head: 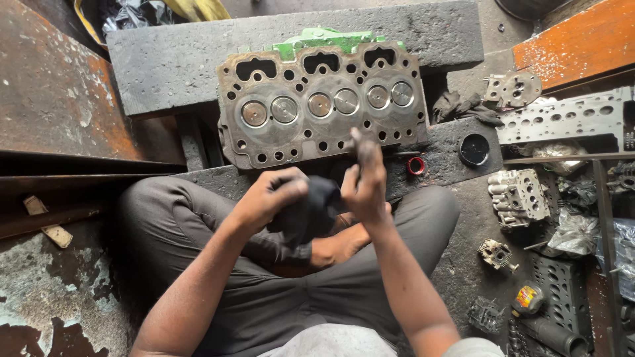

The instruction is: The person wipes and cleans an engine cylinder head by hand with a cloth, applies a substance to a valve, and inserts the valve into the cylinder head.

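Probably an engine workshop: cylinder head [322,106], scattered greasy parts [519,195].
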